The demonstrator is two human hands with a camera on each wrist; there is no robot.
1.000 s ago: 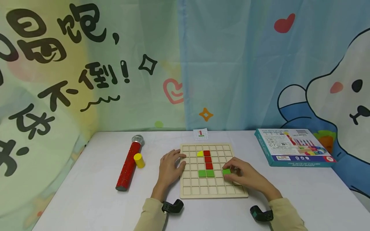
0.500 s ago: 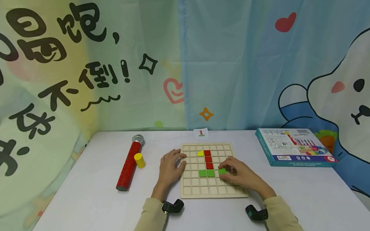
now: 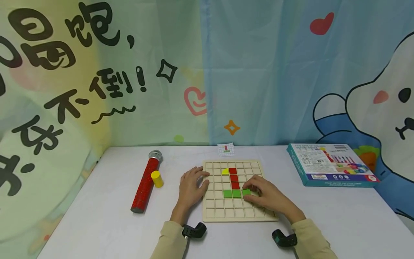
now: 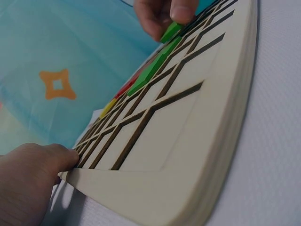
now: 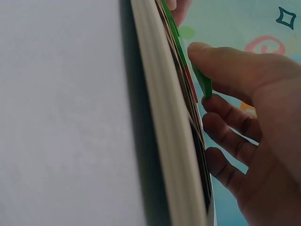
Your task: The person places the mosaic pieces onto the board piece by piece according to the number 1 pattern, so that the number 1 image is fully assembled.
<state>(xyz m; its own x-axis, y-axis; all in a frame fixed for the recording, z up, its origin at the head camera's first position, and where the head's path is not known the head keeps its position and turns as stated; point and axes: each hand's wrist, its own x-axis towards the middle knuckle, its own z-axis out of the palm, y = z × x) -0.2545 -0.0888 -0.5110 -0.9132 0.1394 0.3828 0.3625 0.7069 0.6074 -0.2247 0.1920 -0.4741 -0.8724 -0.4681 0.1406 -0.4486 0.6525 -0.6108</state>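
Note:
A pale wooden grid board (image 3: 239, 214) lies on the table. On it are a yellow piece (image 3: 225, 171), a column of three red squares (image 3: 234, 178) and two green squares (image 3: 231, 194) side by side below. My right hand (image 3: 270, 194) pinches a third green square (image 3: 246, 192) between thumb and fingers, just right of that green pair. In the right wrist view this green tile (image 5: 203, 84) is tilted, slightly off the board. My left hand (image 3: 191, 187) rests with relaxed fingers along the board's left edge; its thumb (image 4: 63, 157) touches the rim in the left wrist view.
Behind the board lies a small pattern card (image 3: 225, 149). To the left are a red microphone (image 3: 145, 187) and a yellow cylinder (image 3: 157, 179). A flat teal-edged game box (image 3: 333, 165) lies at the back right, before a printed curtain (image 3: 242, 72).
My right hand has carried the green square leftward across the board, up close to the two green squares. The left hand stays at the board's edge.

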